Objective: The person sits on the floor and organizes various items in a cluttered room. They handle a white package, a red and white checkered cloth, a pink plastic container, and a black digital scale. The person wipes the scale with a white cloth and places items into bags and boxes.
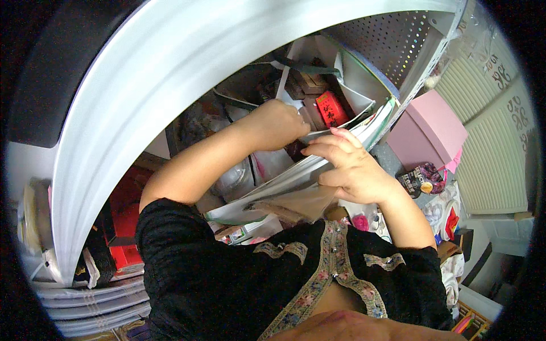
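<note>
A large white shopping bag [290,176] stands with its mouth spread apart on a shelf in front of me. Over its opening, my left hand [278,124] is curled closed, knuckles up; its fingertips and anything in them are hidden. My right hand [355,167] grips the bag's near rim, thumb on the outer side and fingers bent over the edge. Just beyond the two hands lies a red box [331,109] with dark lettering, beside brown boxes [307,83]. Clear plastic packaging [230,177] lies under my left forearm.
A curved white panel [131,85] arches over the left and top. Perforated metal shelving [392,42] rises behind the bag. At right are a pink box [426,131], a dark printed packet [422,179] and ribbed cream panels [492,148]. Red boxes [128,207] sit at left.
</note>
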{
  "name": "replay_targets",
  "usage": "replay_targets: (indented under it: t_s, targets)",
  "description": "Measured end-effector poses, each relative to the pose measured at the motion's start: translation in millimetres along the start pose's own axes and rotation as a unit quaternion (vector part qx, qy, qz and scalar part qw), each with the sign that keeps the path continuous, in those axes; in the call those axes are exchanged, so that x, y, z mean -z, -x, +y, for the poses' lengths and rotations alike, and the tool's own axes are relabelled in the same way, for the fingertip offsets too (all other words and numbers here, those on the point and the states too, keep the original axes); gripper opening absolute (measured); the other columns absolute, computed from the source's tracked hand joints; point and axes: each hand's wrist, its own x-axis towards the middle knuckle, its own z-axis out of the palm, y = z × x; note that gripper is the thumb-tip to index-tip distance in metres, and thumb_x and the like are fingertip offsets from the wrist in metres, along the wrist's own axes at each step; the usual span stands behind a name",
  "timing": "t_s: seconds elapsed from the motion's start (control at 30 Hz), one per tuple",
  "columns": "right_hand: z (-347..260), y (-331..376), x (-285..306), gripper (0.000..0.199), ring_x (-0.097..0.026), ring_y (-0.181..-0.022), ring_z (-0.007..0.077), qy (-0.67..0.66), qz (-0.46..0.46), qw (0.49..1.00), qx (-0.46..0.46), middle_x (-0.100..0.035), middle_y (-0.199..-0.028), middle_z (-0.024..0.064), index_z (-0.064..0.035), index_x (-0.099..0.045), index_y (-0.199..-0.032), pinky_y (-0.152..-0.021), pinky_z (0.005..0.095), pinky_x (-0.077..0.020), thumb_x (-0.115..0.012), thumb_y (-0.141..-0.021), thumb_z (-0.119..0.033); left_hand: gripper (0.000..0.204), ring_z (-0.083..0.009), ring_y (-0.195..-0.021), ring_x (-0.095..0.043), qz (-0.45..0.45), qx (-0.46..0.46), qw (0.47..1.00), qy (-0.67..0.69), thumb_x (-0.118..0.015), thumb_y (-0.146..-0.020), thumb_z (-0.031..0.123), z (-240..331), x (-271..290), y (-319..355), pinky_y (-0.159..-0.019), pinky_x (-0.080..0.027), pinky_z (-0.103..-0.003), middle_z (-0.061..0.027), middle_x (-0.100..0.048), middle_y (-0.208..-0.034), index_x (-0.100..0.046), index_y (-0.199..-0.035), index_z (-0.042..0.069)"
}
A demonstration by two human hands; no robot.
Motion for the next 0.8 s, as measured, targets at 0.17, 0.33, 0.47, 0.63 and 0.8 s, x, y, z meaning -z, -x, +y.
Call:
replay_targets:
  t_s: [0.17,0.33,0.47,0.63,0.8]
  targets:
    - [5,0,-1,0.018,-0.048,-0.127,0.0312,0.014,0.007,1.000,-0.012,-0.056,-0.129,0.0099,-0.0120,-0.062,-0.072,-0.112,0.0540,-0.0270,-0.076,-0.065,-0.020,0.011,-0.0281,-0.080,-0.066,0.160,-0.026,0.987,0.003,-0.058,-0.081,0.021,-32,-13,-73,-0.067,-0.053,-0.044,-0.0069,-0.067,-0.079,-0.065,-0.080,0.013]
    - [5,0,-4,0.014,-0.047,-0.127,0.0318,0.027,0.006,0.999,-0.022,-0.057,-0.130,0.0086,-0.0136,-0.065,-0.075,-0.112,0.0549,-0.0260,-0.076,-0.068,-0.020,0.013,-0.0212,-0.096,-0.062,0.223,-0.034,0.973,-0.039,-0.057,-0.080,0.018,-20,-30,-147,-0.087,-0.047,-0.041,-0.0007,-0.068,-0.087,-0.070,-0.082,0.017]
    - [3,-2,-15,0.012,-0.048,-0.127,0.0316,0.034,0.013,0.999,-0.023,-0.057,-0.130,0.0084,-0.0143,-0.067,-0.077,-0.113,0.0545,-0.0252,-0.073,-0.067,-0.015,0.025,-0.0257,-0.114,-0.054,0.294,0.111,0.942,0.117,-0.057,-0.084,0.017,-27,-103,-157,-0.101,-0.039,-0.043,-0.0062,-0.061,-0.113,-0.065,-0.107,0.013]
    - [7,3,-13,0.011,-0.048,-0.127,0.0331,0.041,0.011,0.999,-0.028,-0.057,-0.130,0.0094,-0.0128,-0.065,-0.076,-0.113,0.0555,-0.0244,-0.072,-0.067,-0.015,0.074,-0.0401,-0.137,-0.035,0.254,0.254,0.921,0.149,-0.080,-0.070,0.026,-28,-89,-143,-0.117,-0.027,-0.047,-0.0175,-0.044,-0.142,-0.049,-0.135,0.008]
    - [11,2,-16,0.009,-0.047,-0.128,0.0347,0.036,0.017,0.999,-0.013,-0.056,-0.133,0.0106,-0.0105,-0.063,-0.076,-0.112,0.0566,-0.0234,-0.070,-0.072,-0.016,0.088,-0.0404,-0.137,-0.037,0.258,0.040,0.935,0.239,-0.082,-0.070,0.025,-34,-53,-97,-0.116,-0.030,-0.046,-0.0232,-0.035,-0.150,-0.040,-0.144,0.004]
